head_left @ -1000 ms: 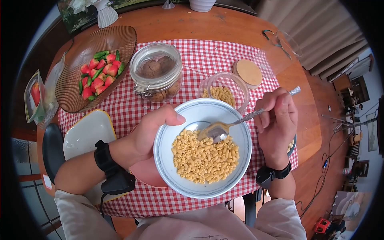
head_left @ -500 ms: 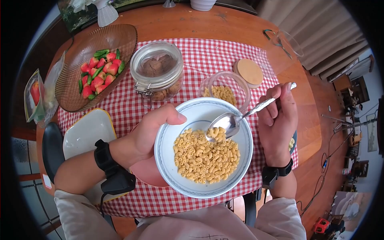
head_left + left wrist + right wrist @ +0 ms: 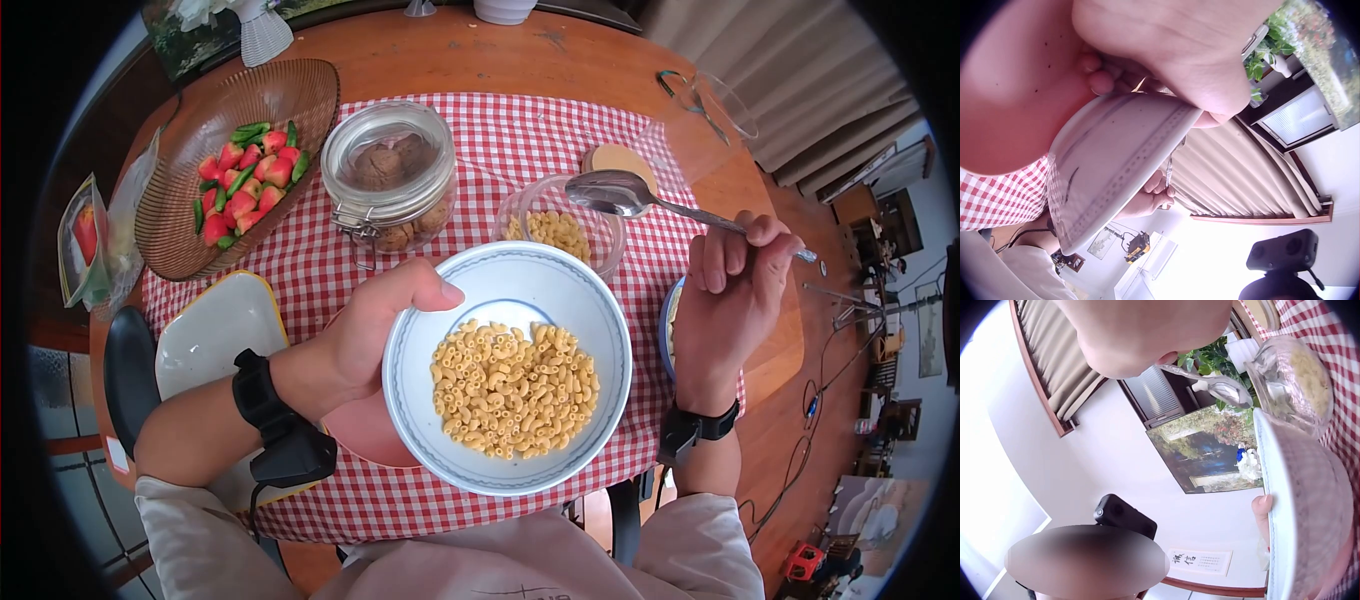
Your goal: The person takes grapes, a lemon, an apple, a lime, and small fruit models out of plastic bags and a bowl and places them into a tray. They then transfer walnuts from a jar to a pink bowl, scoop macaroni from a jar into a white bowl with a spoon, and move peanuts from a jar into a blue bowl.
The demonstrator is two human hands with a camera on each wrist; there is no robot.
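Observation:
A white bowl with a blue rim pattern (image 3: 410,420) holds small macaroni (image 3: 515,392). The left hand (image 3: 385,320) grips its left side, thumb over the rim and fingers beneath, as the left wrist view (image 3: 1172,50) shows. Raised above the bowl's far right side, the right hand (image 3: 735,300) pinches the handle of a metal spoon (image 3: 612,192). The spoon's bowl appears over a clear container of macaroni (image 3: 560,232) in the head view; no macaroni can be seen on it. In the right wrist view the spoon (image 3: 1232,392) is near that container (image 3: 1310,375).
A lidded glass jar of brown round things (image 3: 388,180) stands beyond the bowl. Further left are a brown basket (image 3: 165,215) of red and green pieces and a white tray (image 3: 215,335). A wooden lid (image 3: 622,162) lies behind the container; a blue-rimmed dish (image 3: 668,320) is partly behind the right hand.
The spoon came up out of the bowl carrying some macaroni, then moved up and away to the right, and none is visible on it now. The left hand keeps its grip.

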